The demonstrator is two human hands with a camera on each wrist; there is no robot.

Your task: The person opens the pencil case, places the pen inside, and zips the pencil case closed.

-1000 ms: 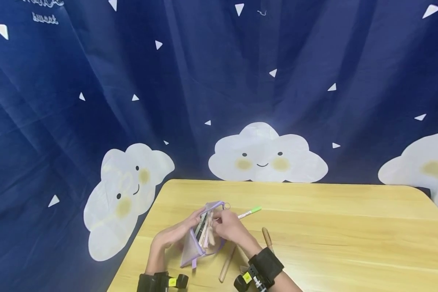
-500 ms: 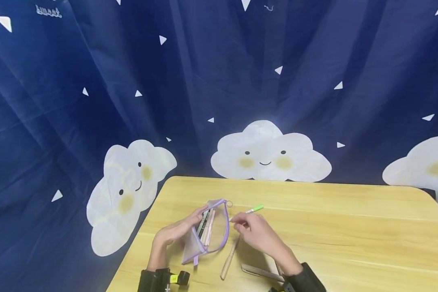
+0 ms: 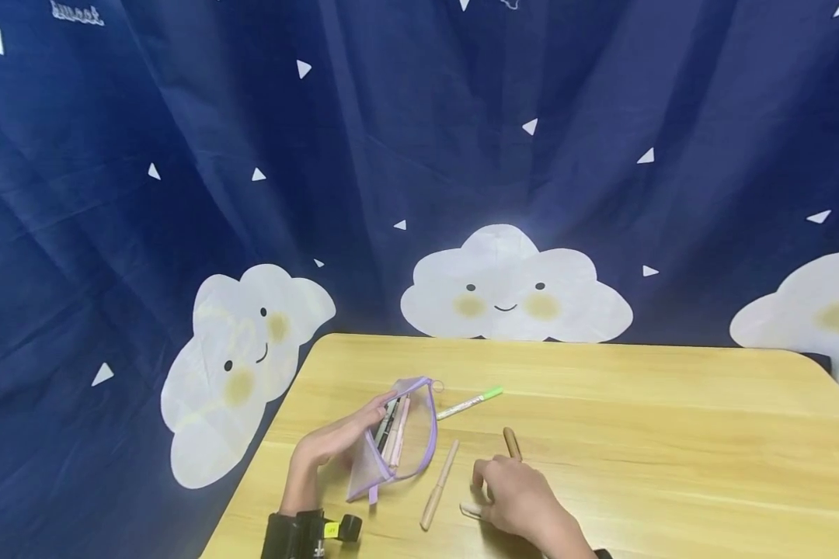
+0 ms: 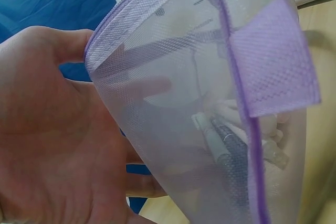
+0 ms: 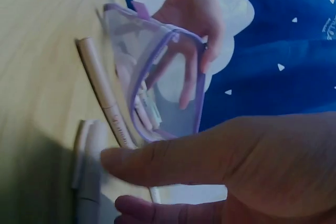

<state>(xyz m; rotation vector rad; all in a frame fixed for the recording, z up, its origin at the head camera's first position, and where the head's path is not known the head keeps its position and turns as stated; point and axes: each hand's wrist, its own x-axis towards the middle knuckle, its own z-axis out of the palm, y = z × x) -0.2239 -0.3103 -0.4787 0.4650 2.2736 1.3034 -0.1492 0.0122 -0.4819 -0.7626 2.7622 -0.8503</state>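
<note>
A lilac mesh pouch (image 3: 434, 435) sits on the wooden bench (image 3: 657, 442), just below the middle of the head view; its mouth gapes toward the right of the frame, and its zip edge curves round to a small ring (image 3: 438, 386) at the top; a short lilac tab (image 3: 373, 494) hangs at its lower end; inside lie several slim pens, among them a dark pen (image 3: 387, 427) and a pink pen (image 3: 402, 431).

Of the hands, the left hand (image 3: 342, 440) is at the left of the pouch, its fingers spread and fairly straight against the mesh; the right hand (image 3: 520, 497) is low in the frame, right of centre, over a pale pen (image 3: 470, 509) whose clip end pokes out beneath it; in the right wrist view there is a narrow gap between thumb and finger, with nothing pinched there; whether they touch that pen I cannot tell.

A beige pen (image 3: 439, 485) lies slanted between the pouch and the right hand; a green-capped marker (image 3: 470, 404) points up and right from just beside the pouch; the brown end of another pen (image 3: 512, 442) shows just above the right hand; behind the bench, a dark blue curtain (image 3: 433, 140) with smiling clouds fills the upper frame.
</note>
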